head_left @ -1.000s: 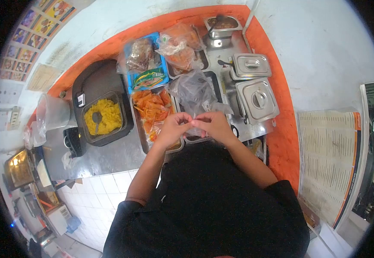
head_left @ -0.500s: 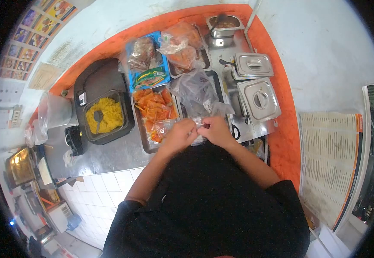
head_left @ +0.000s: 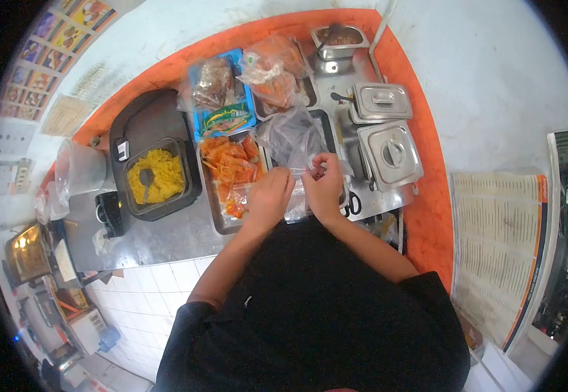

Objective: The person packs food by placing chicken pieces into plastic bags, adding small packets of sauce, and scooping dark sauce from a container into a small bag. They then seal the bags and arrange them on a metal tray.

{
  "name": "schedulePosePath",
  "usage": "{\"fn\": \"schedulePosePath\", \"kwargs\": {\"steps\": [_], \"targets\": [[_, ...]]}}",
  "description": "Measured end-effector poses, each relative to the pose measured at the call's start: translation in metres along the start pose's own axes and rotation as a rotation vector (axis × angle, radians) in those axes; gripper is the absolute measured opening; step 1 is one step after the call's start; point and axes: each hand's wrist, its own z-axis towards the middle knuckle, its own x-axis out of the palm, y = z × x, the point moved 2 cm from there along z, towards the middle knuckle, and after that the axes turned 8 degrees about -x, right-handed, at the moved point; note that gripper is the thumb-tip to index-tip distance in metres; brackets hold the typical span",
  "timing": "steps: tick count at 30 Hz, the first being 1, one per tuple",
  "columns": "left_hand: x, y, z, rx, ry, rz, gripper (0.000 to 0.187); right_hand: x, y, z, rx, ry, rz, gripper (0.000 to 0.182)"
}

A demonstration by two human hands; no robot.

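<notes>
Between my two hands is a clear plastic bag (head_left: 297, 202), stretched in front of my body. My left hand (head_left: 270, 198) has its fingers pinched on the bag's upper edge. My right hand (head_left: 323, 188) grips the same edge a short way to the right, fingers curled in. Just beyond lies a heap of clear plastic bags (head_left: 290, 138) on a metal tray (head_left: 329, 130). Left of my left hand, small bags of orange sauce (head_left: 230, 160) fill another metal tray (head_left: 220, 222). Black scissor handles (head_left: 352, 204) stick out beside my right hand.
A container of yellow rice (head_left: 160, 173) with a spoon stands to the left. Farther back are a blue basket (head_left: 248, 72) and bagged orange food (head_left: 276, 72). Lidded steel pans (head_left: 391, 153) stand on the right, near an open steel pan (head_left: 340, 49) at the orange-edged wall.
My hands have shifted slightly away from my body. The right hand has turned more upright, and the clear bag's edge shows between both hands.
</notes>
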Motion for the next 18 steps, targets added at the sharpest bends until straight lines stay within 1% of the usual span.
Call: {"fn": "schedulePosePath", "kwargs": {"steps": [3, 6, 9, 12, 15, 18], "targets": [[0.005, -0.003, 0.008, 0.006, -0.028, -0.044, 0.012, 0.005, 0.013, 0.01, 0.0, -0.029, 0.047, 0.039], [0.008, -0.005, 0.005, -0.043, 0.065, -0.202, 0.014, 0.004, 0.012, 0.026, -0.017, -0.065, -0.025, 0.038], [0.008, -0.002, 0.018, -0.267, -0.101, -0.24, 0.017, 0.011, 0.018, 0.025, -0.039, -0.004, 0.005, 0.032], [-0.007, 0.011, 0.04, -0.497, 0.025, -0.207, 0.032, 0.017, -0.007, 0.033, -0.181, 0.077, 0.031, 0.028], [-0.026, -0.006, 0.064, 0.227, 0.054, -0.1, 0.051, 0.009, 0.012, 0.054, 0.232, 0.191, 0.319, 0.024], [-0.019, 0.001, 0.073, 0.269, 0.296, -0.145, 0.064, 0.0, 0.02, 0.074, 0.239, 0.345, 0.326, 0.018]]}}
